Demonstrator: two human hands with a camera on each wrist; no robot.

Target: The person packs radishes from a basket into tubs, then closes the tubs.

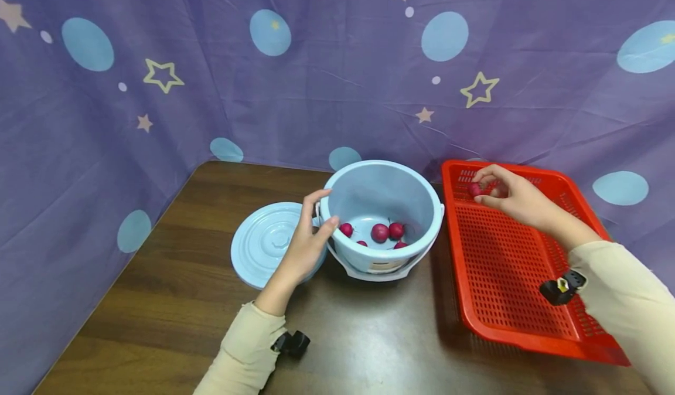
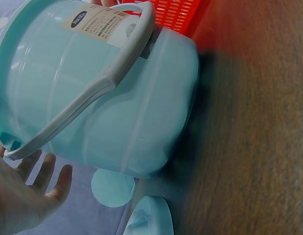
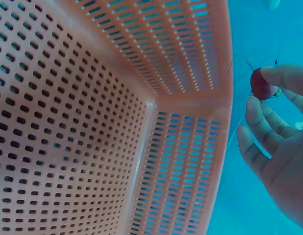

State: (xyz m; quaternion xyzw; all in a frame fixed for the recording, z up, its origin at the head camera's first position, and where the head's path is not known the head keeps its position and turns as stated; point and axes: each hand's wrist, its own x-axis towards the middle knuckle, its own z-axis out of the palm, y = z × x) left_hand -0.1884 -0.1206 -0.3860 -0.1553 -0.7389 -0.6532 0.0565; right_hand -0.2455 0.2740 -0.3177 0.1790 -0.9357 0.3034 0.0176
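Note:
My left hand (image 1: 304, 245) rests against the left rim of a light blue bucket (image 1: 387, 260), thumb and index finger spread at the rim. Its other fingers extend loosely beside the wall in the left wrist view. Several red radishes (image 1: 379, 232) lie on the bucket's bottom, some partly hidden by the front wall. Over the far left corner of a red plastic basket (image 1: 464, 289), my right hand (image 1: 514, 198) pinches one radish (image 3: 261, 84) between thumb and fingers. In the right wrist view, that radish appears beyond the basket's rim, with its thin root showing.
A round light blue lid (image 1: 261, 242) lies on the wooden table (image 1: 174, 272) left of the bucket, partly behind my left arm. The bucket's handle (image 2: 100, 85) hangs down at its front. A purple patterned cloth (image 1: 337, 78) stands behind the table.

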